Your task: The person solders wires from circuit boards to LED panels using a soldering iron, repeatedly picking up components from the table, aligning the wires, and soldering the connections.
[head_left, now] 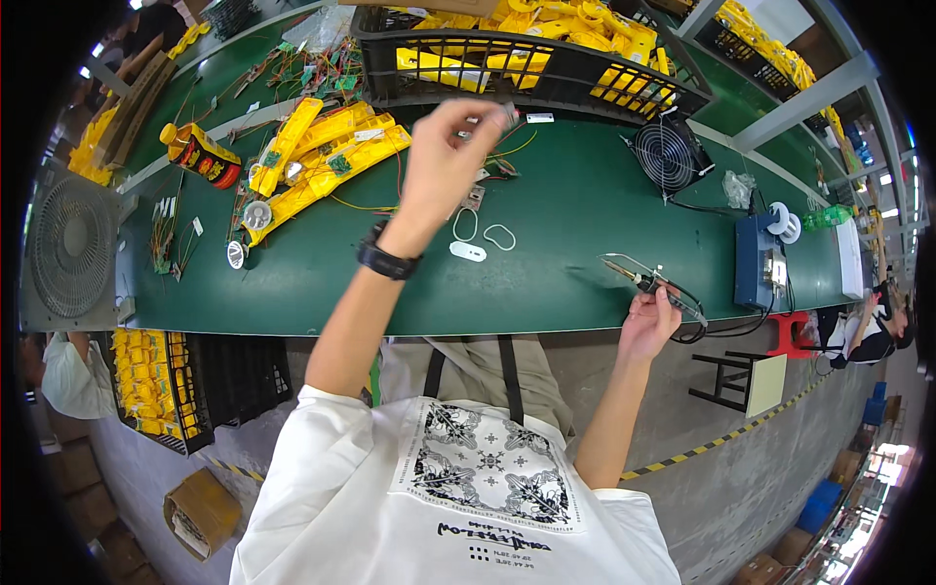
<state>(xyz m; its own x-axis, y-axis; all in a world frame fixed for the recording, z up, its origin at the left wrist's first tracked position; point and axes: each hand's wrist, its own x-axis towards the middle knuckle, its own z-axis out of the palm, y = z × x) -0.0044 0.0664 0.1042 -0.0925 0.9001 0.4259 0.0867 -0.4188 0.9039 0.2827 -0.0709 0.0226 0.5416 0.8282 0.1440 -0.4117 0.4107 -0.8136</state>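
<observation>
My left hand [444, 161] is raised over the middle of the green workbench [556, 292], thumb and fingers pinched at a tiny part too small to name. Below it on the bench lie a small circuit board [475, 199], two pale rubber rings [500, 237] and a white oval plate [468, 252]. Thin red and yellow wires [517, 144] spread beside the fingers. Near the front edge, my right hand [650, 327] grips a soldering iron [643, 281], its tip pointing left and away from me. A thin strand of solder wire [629, 259] shows by the iron.
Behind my left hand stands a black crate [546, 96] of yellow housings. More yellow housings [331, 161], a bottle [202, 156] and round reflectors [237, 254] lie left. On the right are a black fan [668, 156], a blue soldering station [756, 258] and a white spool [783, 222].
</observation>
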